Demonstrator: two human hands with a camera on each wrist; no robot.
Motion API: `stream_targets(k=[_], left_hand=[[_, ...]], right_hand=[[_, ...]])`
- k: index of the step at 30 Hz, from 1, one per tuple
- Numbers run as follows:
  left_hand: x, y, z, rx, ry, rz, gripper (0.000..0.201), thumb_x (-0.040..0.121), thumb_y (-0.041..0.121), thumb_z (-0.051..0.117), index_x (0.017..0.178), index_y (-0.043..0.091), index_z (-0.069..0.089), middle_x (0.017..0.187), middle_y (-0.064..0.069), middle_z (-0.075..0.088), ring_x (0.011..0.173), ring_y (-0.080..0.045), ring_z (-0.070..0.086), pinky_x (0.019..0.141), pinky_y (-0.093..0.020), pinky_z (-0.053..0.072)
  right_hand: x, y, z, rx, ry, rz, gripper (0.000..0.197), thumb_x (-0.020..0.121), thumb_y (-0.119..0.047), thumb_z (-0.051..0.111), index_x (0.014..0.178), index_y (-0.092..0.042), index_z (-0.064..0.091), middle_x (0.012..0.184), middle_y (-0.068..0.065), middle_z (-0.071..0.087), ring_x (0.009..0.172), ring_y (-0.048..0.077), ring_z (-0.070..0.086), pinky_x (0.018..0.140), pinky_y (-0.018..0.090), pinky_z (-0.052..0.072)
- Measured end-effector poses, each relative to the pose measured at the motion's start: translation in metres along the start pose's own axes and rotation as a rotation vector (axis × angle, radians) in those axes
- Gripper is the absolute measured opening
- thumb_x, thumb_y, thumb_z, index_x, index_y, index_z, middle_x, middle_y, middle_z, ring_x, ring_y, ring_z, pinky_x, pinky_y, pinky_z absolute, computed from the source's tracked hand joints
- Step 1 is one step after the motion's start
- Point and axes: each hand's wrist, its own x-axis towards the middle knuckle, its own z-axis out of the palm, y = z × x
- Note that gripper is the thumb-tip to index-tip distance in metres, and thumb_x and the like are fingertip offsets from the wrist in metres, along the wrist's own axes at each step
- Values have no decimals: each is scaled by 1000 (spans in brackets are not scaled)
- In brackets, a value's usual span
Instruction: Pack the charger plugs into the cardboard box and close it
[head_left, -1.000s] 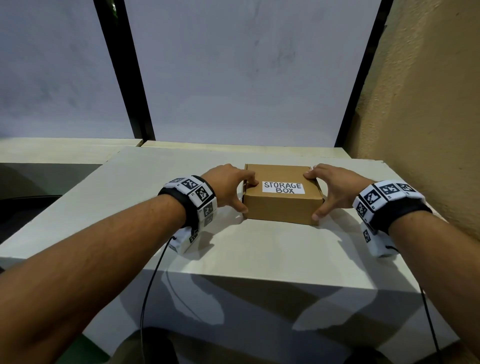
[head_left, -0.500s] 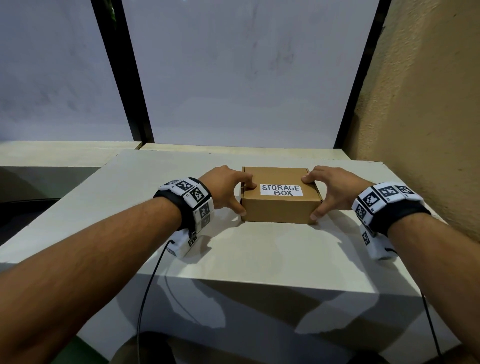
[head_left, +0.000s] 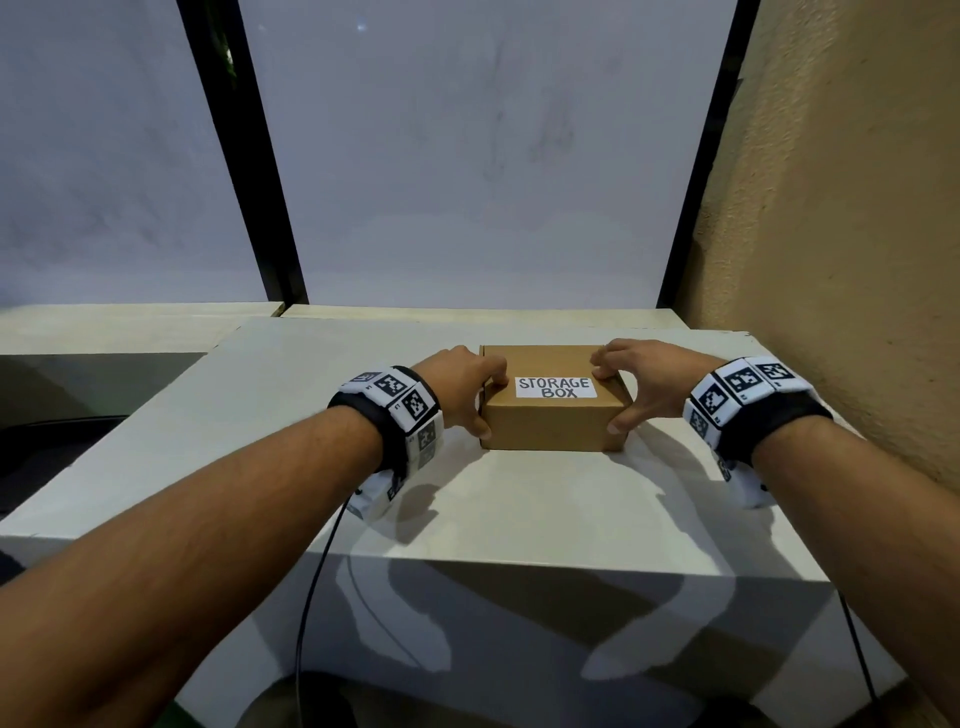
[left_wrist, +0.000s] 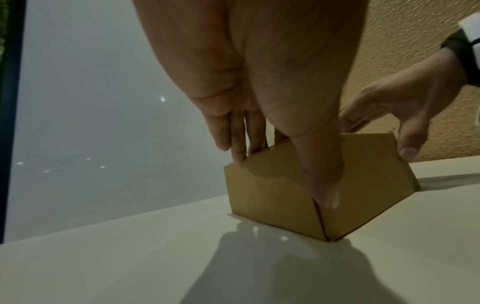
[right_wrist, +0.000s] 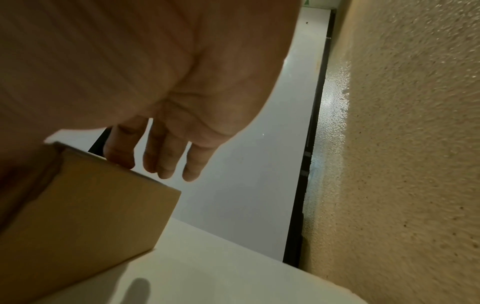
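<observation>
Holding the cardboard box from both ends right now, and it sits shut on the white table, a bit toward the far side and well apart from the tan wall on my right. My left hand has fingers curled over the top left edge and the thumb down the near left corner; the left wrist view shows that thumb running along the corner seam. My right hand mirrors it, fingertips on the top right edge, thumb low on the near right corner. So both are clamped on it, not just resting.

Handling-wise I'd guess it's light, even with plugs inside (can't see any plugs, the lid hides everything). Thin corrugated card, stiff along the edges but the flat panels will probably dent if I squeeze the middles. The surface looks matte, so not slippery. Corners and end walls are where I'd keep my grip, same as now.

Writing: a white label on the lid reads "STORAGE BOX" in hand-drawn capitals. No brand anywhere. The wrist bands have black-and-white square marker patterns, nothing readable.
</observation>
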Motion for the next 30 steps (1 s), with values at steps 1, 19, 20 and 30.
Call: stream_targets(k=[1,19,20,30], left_hand=[[-1,-1,1,-9,11,-4,68,67,33,84,125,22,49,123,-5,60,103,-26,56,81,-33,43],[0,-17,-6,-191,36,28,58,79,49,70,129,24,57,137,10,54,123,-17,50,100,-28,37],[1,-19,-6,-191,39,28,58,78,50,70,129,25,57,137,9,54,123,-17,50,100,-29,37],[26,-54,-19,-345,-8,92,39,76,57,67,108,35,69,125,20,62,116,-2,56,107,-34,40]], right_hand=[[-1,0,1,15,7,9,80,66,-44,84,135,-16,52,138,-1,50,124,21,48,103,32,40],[4,7,7,184,-21,96,77,60,-42,88,127,-25,53,132,-2,58,112,22,54,95,36,45],[6,7,8,181,-21,97,77,60,-42,88,127,-26,53,130,-2,59,111,22,54,95,36,45],[25,9,-2,82,-85,93,81,52,-58,85,123,-34,53,131,-6,56,116,19,55,97,40,47]])
